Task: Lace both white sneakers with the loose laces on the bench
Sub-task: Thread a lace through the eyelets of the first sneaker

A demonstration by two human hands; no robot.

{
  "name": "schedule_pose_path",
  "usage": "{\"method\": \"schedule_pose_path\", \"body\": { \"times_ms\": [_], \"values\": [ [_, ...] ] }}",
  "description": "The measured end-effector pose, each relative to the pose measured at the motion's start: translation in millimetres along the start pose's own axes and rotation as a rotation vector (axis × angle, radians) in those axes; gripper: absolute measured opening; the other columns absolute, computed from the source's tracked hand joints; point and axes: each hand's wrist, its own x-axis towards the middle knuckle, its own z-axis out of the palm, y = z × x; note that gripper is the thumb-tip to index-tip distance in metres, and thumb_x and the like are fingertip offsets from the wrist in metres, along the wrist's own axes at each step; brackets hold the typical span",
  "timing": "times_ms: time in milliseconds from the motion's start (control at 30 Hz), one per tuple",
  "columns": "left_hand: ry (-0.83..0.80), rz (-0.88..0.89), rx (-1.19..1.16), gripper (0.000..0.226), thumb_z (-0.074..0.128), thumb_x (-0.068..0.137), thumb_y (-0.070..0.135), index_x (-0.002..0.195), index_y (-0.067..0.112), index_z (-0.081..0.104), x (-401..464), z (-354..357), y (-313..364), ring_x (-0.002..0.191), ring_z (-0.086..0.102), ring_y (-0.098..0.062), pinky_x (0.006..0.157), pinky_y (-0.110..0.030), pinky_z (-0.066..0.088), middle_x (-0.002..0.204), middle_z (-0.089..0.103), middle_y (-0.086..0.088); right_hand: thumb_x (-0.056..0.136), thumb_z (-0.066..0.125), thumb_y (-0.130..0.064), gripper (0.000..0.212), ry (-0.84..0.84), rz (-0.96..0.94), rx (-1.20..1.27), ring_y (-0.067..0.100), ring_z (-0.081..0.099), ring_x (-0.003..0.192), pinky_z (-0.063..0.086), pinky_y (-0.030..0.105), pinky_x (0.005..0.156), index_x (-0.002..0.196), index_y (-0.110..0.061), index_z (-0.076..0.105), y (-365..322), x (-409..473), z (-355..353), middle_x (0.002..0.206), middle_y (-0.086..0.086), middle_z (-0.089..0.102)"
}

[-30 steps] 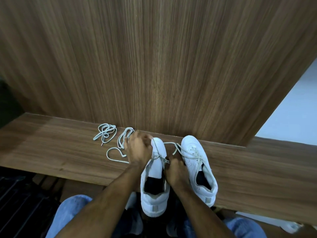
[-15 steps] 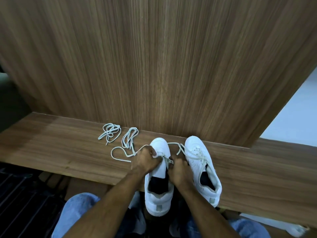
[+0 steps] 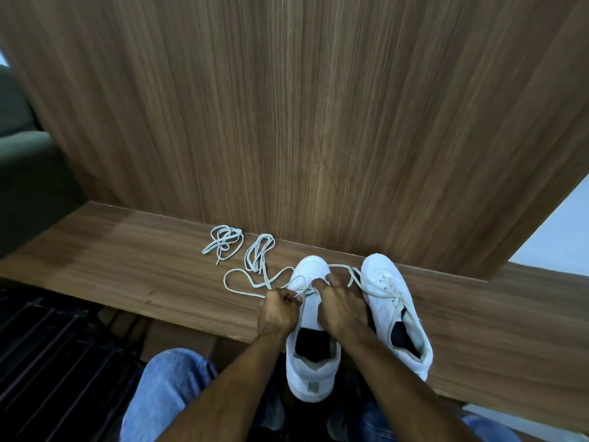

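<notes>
While the left hand (image 3: 278,309) pinches a lace strand at the near sneaker (image 3: 311,339), fingers curled tight round it, the right hand (image 3: 342,309) rests on that shoe's vamp w/ fingertips (image 3: 320,283) pressed near the lowest eyelets; whether it also holds lace, can't tell.

Landmark = near sneaker, heel hanging off the bench (image 3: 127,266) edge toward the person.
- Working lace (image 3: 242,283): runs out left of the sneaker in a loose loop on the bench, other end trailing right past its toe.
- Second sneaker (image 3: 393,307): just right of it, toe to the back panel (image 3: 318,122). Lace already crossed through several eyelets, slack, not tied.
- Spare lace bundles: one (image 3: 259,252) left of the sneaker's toe, another (image 3: 224,244) further left, both coiled, untouched.

Progress, judged: near sneaker barely begun, approx first eyelet row only; tongue mostly bare. Second sneaker partway or mostly laced, upper eyelets unclear. Left to do: thread remaining rows on near shoe, snug and finish both.
</notes>
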Motion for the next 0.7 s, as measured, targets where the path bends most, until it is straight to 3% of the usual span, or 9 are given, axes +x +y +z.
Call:
{"method": "schedule_pose_path", "body": {
  "times_ms": [100, 167, 233, 333, 400, 433, 533, 633, 700],
  "values": [
    [-0.006, 0.041, 0.033, 0.016, 0.069, 0.085, 0.032, 0.08, 0.018, 0.073, -4, -3, 0, 0.095, 0.067, -0.03, 0.076, -0.03, 0.05, 0.089, 0.073, -0.011, 0.094, 0.049, -0.019, 0.034, -0.046, -0.018, -0.057, 0.034, 0.059, 0.11, 0.048, 0.041, 0.08, 0.128, -0.022, 0.048, -7, 9, 5, 0.137, 0.005, 0.035],
    [0.001, 0.045, 0.052, 0.016, 0.067, 0.085, 0.034, 0.087, 0.019, 0.074, -6, -4, 1, 0.095, 0.066, -0.028, 0.077, -0.029, 0.049, 0.09, 0.073, -0.01, 0.095, 0.049, -0.024, 0.023, 0.002, -0.022, 0.002, 0.034, 0.061, 0.105, 0.048, 0.039, 0.078, 0.117, -0.02, 0.054, -5, 16, 9, 0.13, 0.006, 0.043],
    [0.016, 0.032, 0.064, 0.016, 0.066, 0.086, 0.033, 0.089, 0.02, 0.074, -7, -3, 1, 0.096, 0.066, -0.029, 0.078, -0.028, 0.048, 0.093, 0.073, -0.011, 0.092, 0.05, -0.025, 0.015, 0.1, 0.092, 0.248, 0.031, 0.063, 0.099, 0.049, 0.036, 0.078, 0.1, -0.019, 0.061, 1, 22, 12, 0.114, 0.006, 0.058],
    [0.027, 0.022, 0.1, 0.015, 0.066, 0.085, 0.032, 0.089, 0.021, 0.074, -11, -3, 2, 0.095, 0.065, -0.031, 0.078, -0.029, 0.048, 0.095, 0.071, -0.014, 0.087, 0.051, -0.017, 0.014, 0.178, 0.514, 0.907, 0.029, 0.064, 0.088, 0.053, 0.043, 0.08, 0.084, -0.016, 0.064, 17, 28, 8, 0.096, 0.009, 0.07],
    [0.022, 0.031, 0.125, 0.014, 0.064, 0.084, 0.034, 0.085, 0.023, 0.072, -11, -3, 1, 0.094, 0.065, -0.033, 0.077, -0.032, 0.05, 0.092, 0.069, -0.016, 0.086, 0.05, -0.015, 0.009, 0.182, 0.57, 1.025, 0.027, 0.064, 0.085, 0.054, 0.047, 0.081, 0.085, -0.016, 0.059, 24, 29, 10, 0.096, 0.008, 0.069],
    [0.017, 0.034, 0.138, 0.014, 0.063, 0.083, 0.035, 0.083, 0.024, 0.071, -11, -2, 0, 0.093, 0.065, -0.034, 0.076, -0.034, 0.051, 0.091, 0.069, -0.016, 0.086, 0.052, -0.016, 0.007, 0.165, 0.518, 0.985, 0.025, 0.063, 0.089, 0.053, 0.046, 0.084, 0.09, -0.018, 0.056, 25, 29, 9, 0.1, 0.004, 0.066],
    [0.01, 0.037, 0.14, 0.014, 0.064, 0.081, 0.037, 0.085, 0.027, 0.071, -11, -3, -1, 0.093, 0.066, -0.031, 0.077, -0.034, 0.053, 0.089, 0.07, -0.011, 0.084, 0.06, -0.031, 0.03, 0.137, 0.239, 0.719, 0.017, 0.055, 0.108, 0.047, 0.041, 0.092, 0.113, -0.027, 0.054, 25, 30, 7, 0.118, -0.006, 0.056],
    [0.008, 0.044, 0.112, 0.013, 0.066, 0.081, 0.038, 0.088, 0.029, 0.072, -11, -4, -1, 0.093, 0.067, -0.028, 0.08, -0.035, 0.054, 0.09, 0.073, -0.006, 0.085, 0.06, -0.035, 0.035, 0.034, -0.014, 0.291, 0.021, 0.045, 0.124, 0.047, 0.041, 0.093, 0.119, -0.026, 0.056, 19, 32, 10, 0.134, -0.002, 0.044],
    [0.009, 0.056, 0.096, 0.013, 0.066, 0.082, 0.037, 0.089, 0.028, 0.073, -12, -4, -1, 0.095, 0.067, -0.027, 0.081, -0.034, 0.054, 0.092, 0.073, -0.005, 0.089, 0.054, -0.03, 0.033, -0.049, -0.076, 0.063, 0.025, 0.04, 0.13, 0.048, 0.041, 0.092, 0.122, -0.023, 0.052, 12, 31, 13, 0.138, 0.001, 0.039]
  ]
}}
